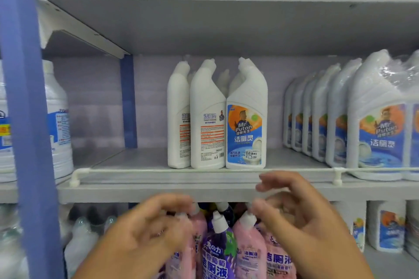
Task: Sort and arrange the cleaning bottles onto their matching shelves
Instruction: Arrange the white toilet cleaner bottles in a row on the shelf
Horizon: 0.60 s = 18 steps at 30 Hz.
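Head view is showing three white angled-neck cleaning bottles [217, 118] standing upright and touching at the front of the middle shelf [158, 190], just behind its thin white rail [181, 171]. Of these three, the rightmost is facing forward with a blue and orange label reading "Mr Puton" and a small price sticker low on it, while the other two are turned so their white backs with printed text are showing; more white necks are peeking out behind them. Below the middle shelf, pink bottles [249, 249] and a purple bottle [218, 249] with white caps are standing crowded together. Both hands are hovering in front of those caps, blurred: the left hand [147, 231] is reaching in with fingers loosely curled and the right hand [299, 213] has its fingers spread and bent, and I cannot tell whether either is touching or pinching a cap. To the right on the middle shelf, a row of shrink-wrapped white bottles [353, 120] with the same label is running back. Left of the middle shelf, beyond the blue upright [25, 120], a large white jug [57, 120] is standing.
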Available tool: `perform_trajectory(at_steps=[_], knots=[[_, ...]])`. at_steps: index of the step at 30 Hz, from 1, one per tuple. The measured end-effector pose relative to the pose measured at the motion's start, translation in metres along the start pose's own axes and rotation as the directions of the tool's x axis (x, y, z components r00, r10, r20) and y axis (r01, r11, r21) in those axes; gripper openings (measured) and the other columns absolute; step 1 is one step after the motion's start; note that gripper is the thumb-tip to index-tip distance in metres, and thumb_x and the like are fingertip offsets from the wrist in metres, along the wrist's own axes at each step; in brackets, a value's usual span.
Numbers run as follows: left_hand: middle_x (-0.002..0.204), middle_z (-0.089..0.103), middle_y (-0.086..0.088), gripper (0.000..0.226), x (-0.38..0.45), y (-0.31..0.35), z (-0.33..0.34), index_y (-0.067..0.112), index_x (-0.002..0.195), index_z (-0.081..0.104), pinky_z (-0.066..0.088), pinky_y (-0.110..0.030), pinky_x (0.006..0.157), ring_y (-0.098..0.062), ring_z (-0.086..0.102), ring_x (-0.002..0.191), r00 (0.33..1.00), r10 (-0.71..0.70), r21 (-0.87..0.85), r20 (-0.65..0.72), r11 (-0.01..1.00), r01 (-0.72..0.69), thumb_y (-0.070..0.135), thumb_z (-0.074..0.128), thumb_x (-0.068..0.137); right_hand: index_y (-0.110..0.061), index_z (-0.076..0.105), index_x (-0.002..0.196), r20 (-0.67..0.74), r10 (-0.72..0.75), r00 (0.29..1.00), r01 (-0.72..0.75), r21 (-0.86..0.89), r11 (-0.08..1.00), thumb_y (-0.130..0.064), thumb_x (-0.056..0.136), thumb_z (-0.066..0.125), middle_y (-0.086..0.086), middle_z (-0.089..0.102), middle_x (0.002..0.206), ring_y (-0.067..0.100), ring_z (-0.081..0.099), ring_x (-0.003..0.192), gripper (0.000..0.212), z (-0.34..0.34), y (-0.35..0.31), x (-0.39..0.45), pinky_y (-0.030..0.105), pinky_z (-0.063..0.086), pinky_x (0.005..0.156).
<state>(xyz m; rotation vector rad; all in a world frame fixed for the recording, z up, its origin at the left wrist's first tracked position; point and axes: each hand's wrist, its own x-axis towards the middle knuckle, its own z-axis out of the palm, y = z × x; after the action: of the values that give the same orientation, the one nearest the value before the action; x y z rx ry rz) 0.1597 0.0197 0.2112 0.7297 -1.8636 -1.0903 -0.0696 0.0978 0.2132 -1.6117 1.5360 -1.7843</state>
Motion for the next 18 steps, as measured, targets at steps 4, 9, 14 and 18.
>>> perform_trajectory(at_steps=[4,9,14,18], knots=[[0.109,0.074,0.017,0.034,0.064,0.061,-0.026,0.046,0.104,0.071,0.056,-0.045,0.094,-0.011,0.073,0.101,0.94,0.243,0.115,-0.24,0.968,-0.221,0.058,0.082,0.075,-0.034,0.062,0.114,-0.138,-0.199,0.97,0.17,-0.198,0.965,-0.044,0.083,0.076,-0.012,0.068,0.11,0.006,0.067,0.092,0.035,-0.032,-0.048,0.088,0.024,0.054,0.071],[0.124,0.066,0.004,0.04,0.18,0.067,-0.057,0.031,0.12,0.057,0.055,-0.044,0.098,-0.019,0.066,0.108,0.892,0.194,0.3,-0.408,0.951,-0.07,0.037,0.078,0.086,-0.023,0.051,0.135,-0.051,0.019,0.999,-0.036,-0.356,0.934,-0.053,0.081,0.079,-0.007,0.065,0.122,0.012,0.068,0.102,0.067,-0.045,-0.04,0.173,0.032,0.057,0.081],[0.102,0.075,0.0,0.036,0.221,0.058,-0.049,0.024,0.114,0.061,0.057,-0.029,0.067,-0.019,0.072,0.095,0.99,-0.037,0.32,-0.139,0.944,0.08,0.03,0.08,0.084,-0.024,0.059,0.118,0.088,0.113,0.99,-0.085,-0.271,0.959,-0.045,0.078,0.085,-0.003,0.079,0.096,0.014,0.078,0.08,0.052,-0.032,-0.023,0.199,0.041,0.065,0.078],[0.097,0.078,0.002,0.034,0.235,0.044,-0.055,0.026,0.108,0.069,0.061,-0.037,0.076,-0.021,0.074,0.092,0.983,0.03,0.313,-0.183,0.949,0.03,0.033,0.085,0.078,-0.023,0.06,0.115,0.055,0.131,0.99,-0.111,-0.275,0.955,-0.041,0.078,0.086,-0.001,0.079,0.095,0.016,0.078,0.079,0.049,-0.034,-0.024,0.198,0.04,0.065,0.074]])
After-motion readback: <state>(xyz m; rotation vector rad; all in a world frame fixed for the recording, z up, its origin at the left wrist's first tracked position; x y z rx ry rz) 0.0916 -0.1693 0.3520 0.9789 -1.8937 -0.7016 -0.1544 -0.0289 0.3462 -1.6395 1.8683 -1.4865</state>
